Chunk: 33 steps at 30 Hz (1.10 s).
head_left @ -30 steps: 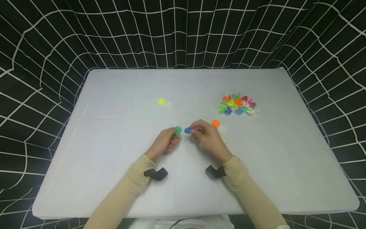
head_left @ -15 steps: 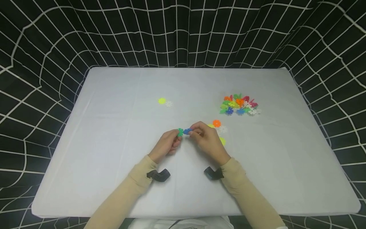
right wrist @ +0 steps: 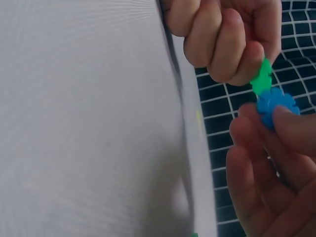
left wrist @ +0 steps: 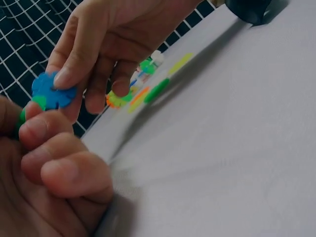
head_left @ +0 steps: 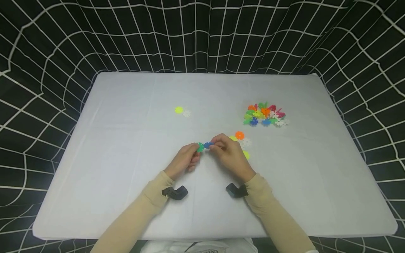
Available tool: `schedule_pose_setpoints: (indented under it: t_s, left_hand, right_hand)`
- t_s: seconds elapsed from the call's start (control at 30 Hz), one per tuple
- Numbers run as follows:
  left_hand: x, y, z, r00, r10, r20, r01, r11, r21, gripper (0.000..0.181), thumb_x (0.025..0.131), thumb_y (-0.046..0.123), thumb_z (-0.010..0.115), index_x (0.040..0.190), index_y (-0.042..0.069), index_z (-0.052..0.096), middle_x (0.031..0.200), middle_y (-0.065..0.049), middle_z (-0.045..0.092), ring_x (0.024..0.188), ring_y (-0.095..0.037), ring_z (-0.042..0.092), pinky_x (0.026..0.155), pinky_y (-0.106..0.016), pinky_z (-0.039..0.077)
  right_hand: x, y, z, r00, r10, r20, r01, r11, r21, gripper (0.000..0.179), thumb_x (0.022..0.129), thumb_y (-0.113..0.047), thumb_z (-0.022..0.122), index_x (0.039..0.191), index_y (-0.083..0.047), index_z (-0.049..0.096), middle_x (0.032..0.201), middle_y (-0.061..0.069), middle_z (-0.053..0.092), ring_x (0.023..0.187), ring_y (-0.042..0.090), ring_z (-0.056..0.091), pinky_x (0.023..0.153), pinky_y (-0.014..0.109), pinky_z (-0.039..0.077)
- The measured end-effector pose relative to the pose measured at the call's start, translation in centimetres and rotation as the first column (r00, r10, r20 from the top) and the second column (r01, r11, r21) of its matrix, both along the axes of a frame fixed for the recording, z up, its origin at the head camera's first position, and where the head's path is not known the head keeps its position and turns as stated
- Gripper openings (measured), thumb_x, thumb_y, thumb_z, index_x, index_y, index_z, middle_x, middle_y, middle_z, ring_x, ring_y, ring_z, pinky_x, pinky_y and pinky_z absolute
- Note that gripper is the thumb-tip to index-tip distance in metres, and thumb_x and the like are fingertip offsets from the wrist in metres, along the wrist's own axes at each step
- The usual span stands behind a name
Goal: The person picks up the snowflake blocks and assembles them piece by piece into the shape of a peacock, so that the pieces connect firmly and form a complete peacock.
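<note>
My left hand (head_left: pixel 185 158) pinches a green notched disc (head_left: pixel 200 147), a flower-shaped linking piece, between thumb and finger. Opposite it, my right hand (head_left: pixel 230 154) pinches a blue notched disc (head_left: pixel 208 144) of the same kind. The two discs meet edge to edge above the middle of the table, turned at an angle to each other. In the right wrist view the blue disc (right wrist: pixel 276 106) overlaps the tip of the green disc (right wrist: pixel 262 78). The left wrist view shows the blue disc (left wrist: pixel 52 91) under the right thumb, with most of the green one hidden by left fingers.
A heap of multicoloured discs (head_left: pixel 264 114) lies at the back right of the white table (head_left: pixel 126 147). Beside the right hand are an orange disc (head_left: pixel 239 135), a white disc (head_left: pixel 245 142) and yellow discs (head_left: pixel 246 154). Farther back lie a yellow disc (head_left: pixel 179 110) and a white one (head_left: pixel 186 113).
The gap between the green and blue discs has closed; their edges now meet. My left hand moved slightly right, while the right hand shifted little.
</note>
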<state>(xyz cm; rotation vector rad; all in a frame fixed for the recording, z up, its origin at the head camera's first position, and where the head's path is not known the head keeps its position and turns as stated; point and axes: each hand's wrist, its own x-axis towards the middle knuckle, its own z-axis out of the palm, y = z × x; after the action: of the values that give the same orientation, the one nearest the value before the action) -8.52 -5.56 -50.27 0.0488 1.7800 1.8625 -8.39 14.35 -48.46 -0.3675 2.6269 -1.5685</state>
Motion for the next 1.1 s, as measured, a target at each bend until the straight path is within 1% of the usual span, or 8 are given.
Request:
schedule_pose_setpoints:
  t_s: [0.2, 0.3, 0.43, 0.57, 0.7, 0.9, 1.0, 1.1]
  left_hand:
    - [0.0, -0.1, -0.1, 0.999, -0.042, 0.002, 0.042, 0.999, -0.001, 0.032, 0.109, 0.028, 0.033, 0.083, 0.013, 0.041, 0.063, 0.006, 0.033, 0.053, -0.009, 0.031, 0.044, -0.02, 0.031]
    - [0.0, -0.1, -0.2, 0.999, -0.049, -0.003, 0.049, 0.999, 0.002, 0.032, 0.109, 0.028, 0.032, 0.082, 0.012, 0.041, 0.063, 0.006, 0.032, 0.052, -0.009, 0.031, 0.044, -0.02, 0.031]
    - [0.1, 0.2, -0.2, 0.999, -0.048, -0.006, 0.049, 0.999, 0.011, 0.032, 0.108, 0.028, 0.031, 0.082, 0.013, 0.039, 0.063, 0.006, 0.033, 0.052, -0.009, 0.03, 0.044, -0.02, 0.032]
    - [0.2, 0.4, -0.4, 0.999, -0.046, -0.009, 0.046, 0.999, 0.012, 0.03, 0.108, 0.028, 0.03, 0.084, 0.014, 0.037, 0.066, 0.005, 0.035, 0.053, -0.009, 0.032, 0.045, -0.021, 0.034]
    - [0.3, 0.5, -0.4, 0.999, -0.036, -0.018, 0.037, 0.999, 0.015, 0.028, 0.108, 0.027, 0.029, 0.085, 0.014, 0.037, 0.066, 0.005, 0.035, 0.053, -0.01, 0.032, 0.045, -0.021, 0.034]
    - [0.2, 0.4, -0.5, 0.999, -0.035, -0.022, 0.037, 0.997, 0.073, 0.028, 0.107, 0.027, 0.032, 0.086, 0.012, 0.042, 0.065, 0.004, 0.037, 0.053, -0.01, 0.035, 0.047, -0.022, 0.039]
    - [0.1, 0.1, -0.4, 1.0, -0.018, -0.013, 0.019, 0.992, 0.123, 0.027, 0.107, 0.026, 0.035, 0.088, 0.011, 0.045, 0.068, 0.004, 0.04, 0.056, -0.01, 0.039, 0.049, -0.023, 0.043]
    - [0.2, -0.1, -0.3, 1.0, 0.007, 0.008, -0.008, 0.984, 0.177, 0.024, 0.107, 0.026, 0.039, 0.09, 0.01, 0.046, 0.07, 0.003, 0.041, 0.058, -0.01, 0.039, 0.05, -0.023, 0.044]
  right_hand:
    - [0.0, 0.2, 0.0, 0.999, 0.037, 0.033, -0.036, 0.999, -0.025, 0.012, 0.094, -0.009, 0.071, 0.102, -0.009, 0.062, 0.093, 0.009, 0.078, 0.086, 0.017, 0.07, 0.08, 0.022, 0.051]
    - [0.1, 0.2, 0.0, 0.998, 0.045, 0.045, -0.043, 0.998, -0.04, 0.012, 0.094, -0.009, 0.071, 0.103, -0.008, 0.062, 0.096, 0.01, 0.079, 0.089, 0.018, 0.071, 0.081, 0.022, 0.051]
    - [0.2, 0.0, -0.2, 0.999, 0.03, 0.042, -0.028, 0.998, -0.048, 0.013, 0.093, -0.008, 0.072, 0.101, -0.008, 0.062, 0.096, 0.01, 0.079, 0.091, 0.016, 0.072, 0.082, 0.02, 0.051]
    - [0.3, -0.4, -0.2, 0.999, 0.01, 0.046, -0.008, 0.999, -0.035, 0.012, 0.092, -0.008, 0.073, 0.1, -0.009, 0.063, 0.095, 0.008, 0.08, 0.088, 0.014, 0.07, 0.077, 0.02, 0.049]
    - [0.2, -0.5, -0.1, 0.997, 0.014, 0.071, -0.013, 1.0, -0.018, 0.011, 0.093, -0.011, 0.073, 0.099, -0.012, 0.064, 0.095, 0.004, 0.08, 0.088, 0.014, 0.067, 0.077, 0.024, 0.049]
    - [-0.4, 0.9, 0.0, 0.996, 0.064, 0.07, -0.063, 0.998, -0.017, 0.015, 0.094, -0.012, 0.073, 0.105, -0.014, 0.064, 0.101, 0.003, 0.075, 0.098, 0.018, 0.071, 0.089, 0.035, 0.057]
    - [-0.8, 2.2, 0.0, 0.998, 0.029, 0.049, -0.031, 0.999, 0.034, 0.013, 0.094, -0.011, 0.072, 0.107, -0.012, 0.067, 0.102, 0.005, 0.075, 0.097, 0.02, 0.071, 0.09, 0.039, 0.058]
    - [-1.3, 3.6, 0.3, 0.997, -0.066, 0.043, 0.06, 0.989, 0.134, 0.013, 0.097, -0.013, 0.068, 0.109, -0.011, 0.07, 0.104, 0.007, 0.074, 0.096, 0.024, 0.068, 0.088, 0.041, 0.056]
